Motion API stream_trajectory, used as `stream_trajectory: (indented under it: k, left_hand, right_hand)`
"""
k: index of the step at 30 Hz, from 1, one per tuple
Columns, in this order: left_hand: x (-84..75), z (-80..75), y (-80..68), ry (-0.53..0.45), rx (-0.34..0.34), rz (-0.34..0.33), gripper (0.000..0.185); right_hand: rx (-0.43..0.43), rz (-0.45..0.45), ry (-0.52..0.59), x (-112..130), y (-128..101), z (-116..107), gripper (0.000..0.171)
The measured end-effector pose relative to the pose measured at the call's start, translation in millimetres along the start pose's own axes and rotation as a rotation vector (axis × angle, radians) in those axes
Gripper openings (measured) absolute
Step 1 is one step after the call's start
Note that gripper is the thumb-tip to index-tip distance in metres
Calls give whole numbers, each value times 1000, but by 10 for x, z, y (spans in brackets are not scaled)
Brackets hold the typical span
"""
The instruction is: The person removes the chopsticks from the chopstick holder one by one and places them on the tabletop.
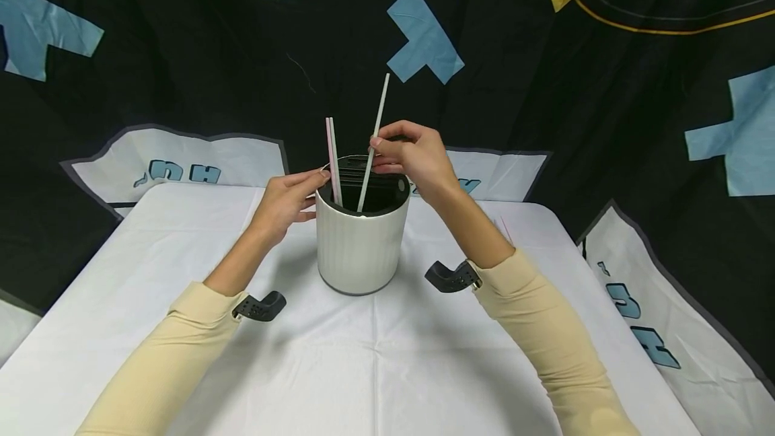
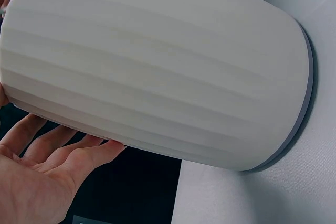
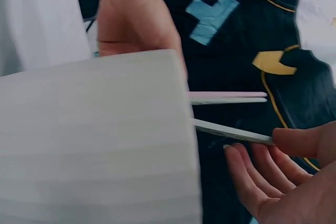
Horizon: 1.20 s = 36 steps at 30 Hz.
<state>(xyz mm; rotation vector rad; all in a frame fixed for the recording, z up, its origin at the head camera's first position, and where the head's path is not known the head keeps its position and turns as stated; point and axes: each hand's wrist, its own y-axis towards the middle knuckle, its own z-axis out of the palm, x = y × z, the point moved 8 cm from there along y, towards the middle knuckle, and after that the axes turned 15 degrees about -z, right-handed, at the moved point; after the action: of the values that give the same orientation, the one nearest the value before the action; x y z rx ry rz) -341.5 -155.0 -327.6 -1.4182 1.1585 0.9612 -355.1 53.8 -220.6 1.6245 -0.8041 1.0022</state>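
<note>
A white ribbed utensil holder (image 1: pixel 361 247) with a black inside stands upright on the table. At its left rim my left hand (image 1: pixel 284 204) grips it; in the left wrist view the fingers (image 2: pixel 79 156) lie along its outer side. A pale chopstick (image 1: pixel 379 107) leans out of the opening, its lower end inside. My right hand (image 1: pixel 418 157) pinches this chopstick between thumb and fingers above the rim. One pink chopstick (image 1: pixel 329 143) and another pale chopstick (image 1: pixel 336 153) stand together at the left inside the holder.
Thin pink sticks (image 1: pixel 505 229) lie on the white-covered table (image 1: pixel 327 369), partly hidden behind my right forearm. A black curtain (image 1: pixel 242 66) with blue and yellow patches hangs behind the table. Black wrist devices (image 1: pixel 260 307) sit on both sleeves.
</note>
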Motion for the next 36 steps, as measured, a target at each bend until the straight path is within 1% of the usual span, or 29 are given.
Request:
stream_trajectory:
  k: [6, 9, 14, 18, 21, 26, 30, 34, 36]
  left_hand:
    - [10, 0, 1, 19, -13, -5, 53]
    - [14, -3, -1, 22, -15, -7, 53]
    - [18, -13, 2, 22, -16, -8, 53]
    - [24, -18, 3, 22, -17, -9, 53]
    - [27, -17, 3, 24, -17, -9, 53]
    - [29, -12, 2, 29, -15, -6, 53]
    - [24, -7, -1, 29, -13, -5, 53]
    - [20, -3, -3, 31, -13, -5, 54]
    - [19, 0, -5, 34, -14, -6, 54]
  right_hand:
    - [-169, -63, 156, 199, 17, -321, 13]
    - [-235, -99, 215, 304, 24, -492, 14]
    - [-285, -120, 223, 403, 18, -739, 17]
    - [-293, -97, 192, 392, -28, -900, 21]
    - [-290, -58, 157, 323, -82, -1011, 24]
    - [-256, 14, 76, 116, -183, -1207, 31]
    - [-216, 87, 2, -114, -282, -1379, 36]
    - [-192, 181, -70, -390, -398, -1556, 41]
    - [-184, 221, -66, -539, -452, -1631, 43]
